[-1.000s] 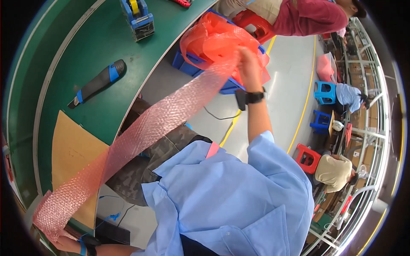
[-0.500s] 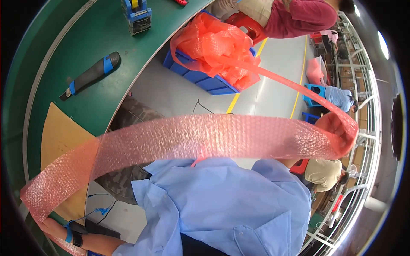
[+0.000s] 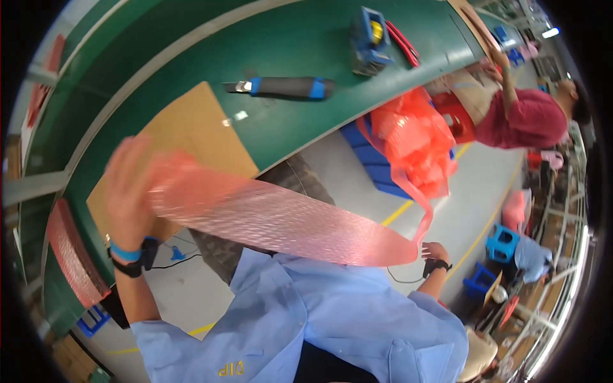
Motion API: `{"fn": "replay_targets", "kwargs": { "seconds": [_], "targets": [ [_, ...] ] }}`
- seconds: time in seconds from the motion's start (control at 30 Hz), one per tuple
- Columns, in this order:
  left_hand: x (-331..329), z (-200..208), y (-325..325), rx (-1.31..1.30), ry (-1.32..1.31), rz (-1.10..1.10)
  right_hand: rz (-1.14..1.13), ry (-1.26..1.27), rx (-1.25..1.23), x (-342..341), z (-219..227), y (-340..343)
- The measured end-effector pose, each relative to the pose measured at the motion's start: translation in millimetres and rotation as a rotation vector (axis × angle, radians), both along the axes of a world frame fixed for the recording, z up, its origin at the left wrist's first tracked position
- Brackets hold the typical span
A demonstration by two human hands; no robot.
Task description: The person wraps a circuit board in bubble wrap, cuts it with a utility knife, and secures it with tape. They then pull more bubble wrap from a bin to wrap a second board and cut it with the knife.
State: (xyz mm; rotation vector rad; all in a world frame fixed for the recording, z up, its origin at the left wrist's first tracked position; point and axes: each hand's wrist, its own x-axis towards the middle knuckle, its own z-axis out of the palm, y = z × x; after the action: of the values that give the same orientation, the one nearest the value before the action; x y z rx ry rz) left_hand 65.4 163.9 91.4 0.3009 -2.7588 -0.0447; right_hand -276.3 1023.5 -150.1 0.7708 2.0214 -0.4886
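A long pink bubble wrap strip [image 3: 287,220] stretches across in front of my body. My left hand [image 3: 131,188], blurred by motion, is raised at the strip's left end and grips it above a brown cardboard sheet [image 3: 204,127]. The strip slopes down to the right, where it narrows and folds beside my right hand [image 3: 435,252]. That hand's fingers are apart, close to the fold; whether they touch it is hard to see. From there a thin twisted length runs up to a heap of pink bubble wrap [image 3: 412,137] in a blue bin [image 3: 367,153].
On the green table [image 3: 287,45] lie a black and blue utility knife [image 3: 290,88], a blue tape dispenser [image 3: 370,41] and a red-handled tool [image 3: 402,43]. Another pink bubble wrap piece [image 3: 73,258] rests at the table's left. A person in a maroon shirt [image 3: 527,121] sits beyond the bin.
My left hand has risen from the lower left to above the cardboard. My right hand has come inward, and the strip has gone from stretched wide to sloping. The view has turned.
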Motion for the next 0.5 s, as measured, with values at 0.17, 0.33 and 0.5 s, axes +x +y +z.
{"fn": "replay_targets", "kwargs": {
  "seconds": [0.17,0.33,0.5],
  "targets": [
    [-15,0,18,-0.071,-0.041,-0.167,0.600,0.587,-0.250,-64,96,-194],
    [6,-8,35,-0.041,-0.025,-0.217,0.912,0.714,-0.831,-18,229,-446],
    [8,-23,59,0.152,-0.299,-0.148,1.542,0.817,-1.214,40,225,-561]
  ]
}}
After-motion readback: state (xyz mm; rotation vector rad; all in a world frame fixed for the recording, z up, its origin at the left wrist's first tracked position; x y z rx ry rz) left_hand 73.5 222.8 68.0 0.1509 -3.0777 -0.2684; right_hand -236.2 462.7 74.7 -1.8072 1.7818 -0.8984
